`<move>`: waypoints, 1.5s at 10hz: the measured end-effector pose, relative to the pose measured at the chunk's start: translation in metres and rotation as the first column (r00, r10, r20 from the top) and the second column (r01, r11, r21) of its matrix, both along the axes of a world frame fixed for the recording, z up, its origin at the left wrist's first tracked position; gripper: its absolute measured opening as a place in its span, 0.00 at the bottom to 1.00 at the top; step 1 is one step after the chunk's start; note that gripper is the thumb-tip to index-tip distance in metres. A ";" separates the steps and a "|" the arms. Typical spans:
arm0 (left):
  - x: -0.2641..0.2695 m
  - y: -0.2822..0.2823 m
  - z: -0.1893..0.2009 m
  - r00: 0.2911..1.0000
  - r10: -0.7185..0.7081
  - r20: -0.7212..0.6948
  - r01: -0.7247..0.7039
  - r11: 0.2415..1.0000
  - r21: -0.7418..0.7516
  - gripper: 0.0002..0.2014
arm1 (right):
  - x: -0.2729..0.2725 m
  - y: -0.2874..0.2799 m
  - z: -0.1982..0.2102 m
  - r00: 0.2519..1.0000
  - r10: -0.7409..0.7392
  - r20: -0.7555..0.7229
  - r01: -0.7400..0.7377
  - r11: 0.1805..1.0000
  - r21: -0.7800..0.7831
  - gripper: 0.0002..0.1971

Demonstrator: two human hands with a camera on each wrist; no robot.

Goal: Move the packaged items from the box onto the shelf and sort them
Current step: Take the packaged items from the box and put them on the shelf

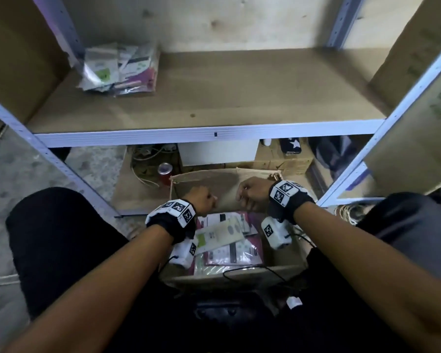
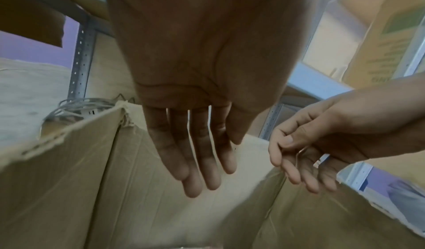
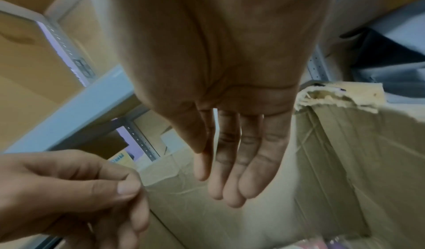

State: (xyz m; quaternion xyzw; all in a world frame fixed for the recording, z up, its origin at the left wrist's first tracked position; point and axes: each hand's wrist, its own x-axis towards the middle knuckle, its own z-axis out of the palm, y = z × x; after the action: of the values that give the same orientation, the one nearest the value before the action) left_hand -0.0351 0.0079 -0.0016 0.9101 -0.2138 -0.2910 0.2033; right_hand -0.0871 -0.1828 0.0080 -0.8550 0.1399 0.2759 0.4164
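Observation:
The open cardboard box [image 1: 227, 187] stands on the floor between my knees, under the shelf. Flat packaged items [image 1: 229, 240] in pink, white and green wrappers lie inside it. Both hands hover over the box's far half, close together and holding nothing. My left hand [image 1: 204, 201] [image 2: 202, 171] has relaxed fingers pointing down into the box. My right hand [image 1: 251, 196] [image 3: 230, 180] hangs the same way, a little to the right. On the shelf board [image 1: 239, 93] a pile of packaged items [image 1: 120, 67] lies at the back left corner.
Under the shelf, behind the box, are a red can [image 1: 165, 171], tangled cables [image 1: 148, 151], a white box [image 1: 217, 154] and a brown carton [image 1: 285, 161]. Large cardboard boxes [image 1: 418, 72] flank the rack. A rope coil [image 1: 349, 212] lies at the right.

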 end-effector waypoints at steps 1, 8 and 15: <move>0.005 -0.004 -0.029 0.989 0.042 -0.143 -0.041 0.999 0.005 0.19 | 0.006 -0.004 -0.027 0.996 -0.035 -0.076 0.037 0.999 0.028 0.16; 0.027 -0.005 -0.150 0.925 0.251 -0.286 -0.189 0.955 0.227 0.18 | 0.062 -0.007 -0.168 0.950 0.233 -0.208 -0.291 0.900 -0.325 0.13; 0.012 -0.002 -0.168 0.946 0.215 -0.244 -0.129 0.937 0.323 0.17 | 0.054 0.025 -0.209 0.798 0.534 -0.280 -0.603 0.689 -0.403 0.40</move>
State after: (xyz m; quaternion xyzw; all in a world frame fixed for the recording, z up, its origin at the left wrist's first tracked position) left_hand -0.0234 0.0063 -0.1694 0.8964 -0.0551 -0.4248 0.1139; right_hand -0.0330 -0.1576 -0.2007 -0.9088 -0.0407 0.4078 0.0779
